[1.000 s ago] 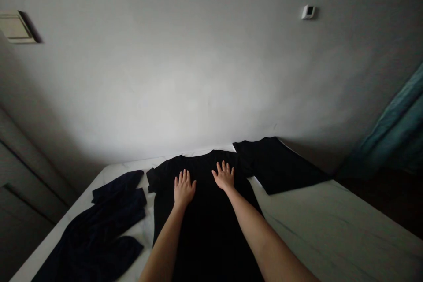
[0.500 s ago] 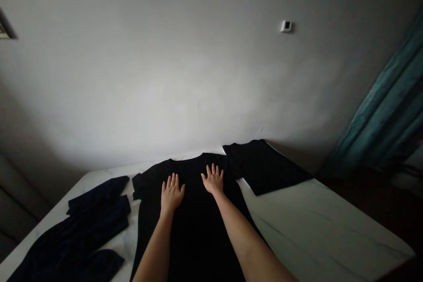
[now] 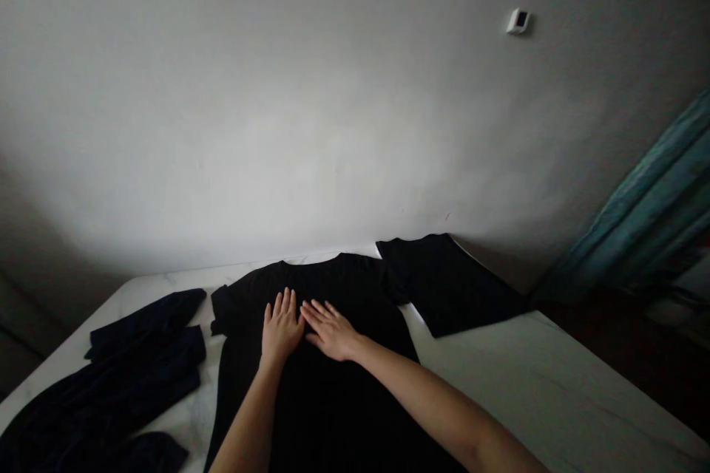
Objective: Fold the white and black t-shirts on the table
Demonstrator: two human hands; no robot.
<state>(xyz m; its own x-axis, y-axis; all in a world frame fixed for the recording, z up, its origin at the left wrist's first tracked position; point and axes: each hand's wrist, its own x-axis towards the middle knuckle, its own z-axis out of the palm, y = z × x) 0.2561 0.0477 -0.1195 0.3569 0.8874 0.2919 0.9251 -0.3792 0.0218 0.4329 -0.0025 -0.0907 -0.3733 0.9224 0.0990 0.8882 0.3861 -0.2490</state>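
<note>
A black short-sleeved T-shirt (image 3: 333, 406) lies spread on the table, its neckline toward the wall. My left hand (image 3: 282, 331) rests flat on its chest area, fingers stretched out and pointing away from me. Beside it, my right hand (image 3: 331, 332) also lies flat on the fabric, angled to the left, its fingertips close to the left hand or touching it. Neither hand grips anything. The lower part of the shirt runs out of view at the bottom.
To the left lies a rumpled dark navy garment (image 3: 111, 377). At the back right, a folded black cloth (image 3: 449, 281) meets the shirt's sleeve. The white marbled table (image 3: 515, 384) stands against a pale wall (image 3: 333, 126). A teal curtain (image 3: 648, 199) hangs at the right.
My right hand has slid left and slightly toward me across the shirt, turning toward my left hand. The left hand stays almost in place. The camera view has shifted slightly.
</note>
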